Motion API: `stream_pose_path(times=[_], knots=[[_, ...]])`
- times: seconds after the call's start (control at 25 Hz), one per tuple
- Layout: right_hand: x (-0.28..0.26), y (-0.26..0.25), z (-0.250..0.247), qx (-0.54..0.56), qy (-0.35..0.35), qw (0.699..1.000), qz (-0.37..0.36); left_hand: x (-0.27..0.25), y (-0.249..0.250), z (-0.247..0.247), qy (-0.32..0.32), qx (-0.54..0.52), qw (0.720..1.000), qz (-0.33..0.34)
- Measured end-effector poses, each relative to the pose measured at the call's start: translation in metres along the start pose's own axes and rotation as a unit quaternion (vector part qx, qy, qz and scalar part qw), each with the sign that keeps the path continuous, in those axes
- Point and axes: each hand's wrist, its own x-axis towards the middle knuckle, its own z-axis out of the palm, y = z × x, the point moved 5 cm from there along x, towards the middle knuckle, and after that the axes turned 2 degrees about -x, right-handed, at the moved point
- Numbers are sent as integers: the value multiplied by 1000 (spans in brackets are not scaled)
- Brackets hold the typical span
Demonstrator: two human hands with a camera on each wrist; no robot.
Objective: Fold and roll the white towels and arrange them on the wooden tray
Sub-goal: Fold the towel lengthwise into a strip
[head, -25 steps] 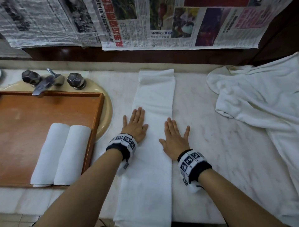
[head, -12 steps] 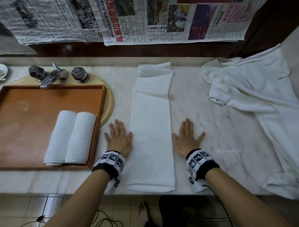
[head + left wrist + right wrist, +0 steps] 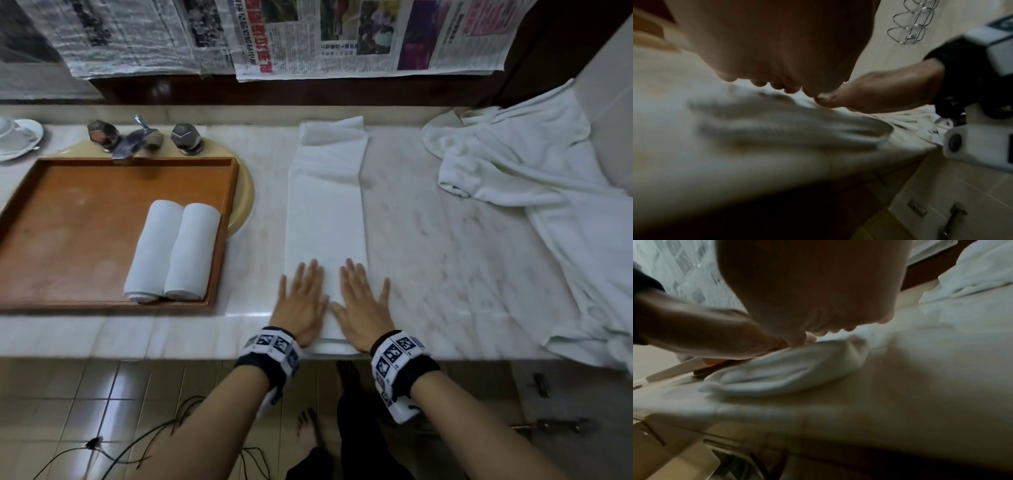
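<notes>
Marble surface point(image 3: 445, 260) running the width of the head view, with a folded strip of white towel point(image 3: 325, 212) laid lengthwise down its middle, far end crumpled near the back wall, near end at the front edge. Heaped at the right, a pile of unfolded white towels point(image 3: 534, 171), well apart from the strip. At the left, wooden tray point(image 3: 68, 212) set over the sink, holding two rolled towels point(image 3: 173, 251) side by side, touching, near its right rim; rest of the tray floor bare. Folding judged done for this strip, rolling about to begin. Left hand point(image 3: 301, 305) flat on the strip's near left corner, fingers point(image 3: 310, 274) straight and spread, holding nothing. Right hand point(image 3: 363, 305) flat beside it on the near right part, likewise straight and spread, outer side spilling onto the marble. Both wrist views blurred, showing only palms over the doubled near edge of cloth point(image 3: 789, 369). Next move likely calling for curling the near edge over into a tight first turn, then even pressure from both palms away from the body to keep the roll straight. Afterwards, probably a place on the tray just left of the two rolls already there. Pile at the right not yet started.
</notes>
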Motion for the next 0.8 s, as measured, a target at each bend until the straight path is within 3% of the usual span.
stream_pose_path(times=[0.08,0.24,0.44,0.6,0.72,0.8], knots=[[-8,-3,16,-31,-1,999,-26,-13,2,21,2,23,999,30],[-20,32,23,-40,43,998,16,-32,-42,27,28,49,998,-17],[-22,26,19,-57,48,997,27,-29,-42,18,-14,58,998,3],[-38,-5,17,-49,56,992,-106,-49,-44,18,-40,86,992,87],[-43,-18,24,-65,64,990,-111,-56,-55,20,-36,75,995,52],[-44,-28,20,3,111,985,-135,-58,-60,15,-37,50,998,21]])
